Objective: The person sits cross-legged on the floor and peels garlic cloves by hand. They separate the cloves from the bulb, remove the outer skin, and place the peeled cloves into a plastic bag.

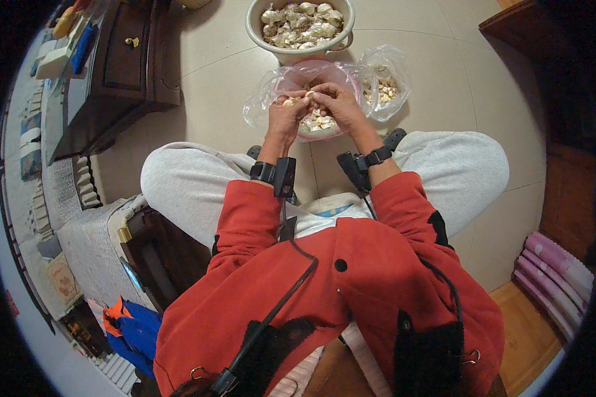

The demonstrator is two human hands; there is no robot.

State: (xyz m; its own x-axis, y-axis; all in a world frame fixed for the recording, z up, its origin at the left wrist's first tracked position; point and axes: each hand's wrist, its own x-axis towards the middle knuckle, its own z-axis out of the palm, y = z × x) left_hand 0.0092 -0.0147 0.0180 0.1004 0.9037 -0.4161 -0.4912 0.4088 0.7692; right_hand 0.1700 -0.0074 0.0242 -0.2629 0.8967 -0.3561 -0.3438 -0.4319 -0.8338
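Note:
My left hand (284, 116) and my right hand (343, 108) meet over a pink-rimmed basin (353, 82) lined with a clear plastic bag (258, 101). Between the fingertips of both hands is a pale garlic clove (309, 93). More garlic (291, 101) shows in the curl of my left fingers; how many pieces cannot be made out. Below the hands, whitish garlic pieces or skins (318, 121) lie in the basin. To its right, an open clear plastic bag (400, 106) holds loose garlic cloves (387, 92).
Beyond the basin stands a pale tub (290, 55) full of garlic bulbs (303, 25). A dark wooden cabinet (124, 49) flanks the tiled floor (213, 44) at left. Folded pink cloth (556, 278) lies at right. Straps and cabled devices (284, 177) sit on both wrists.

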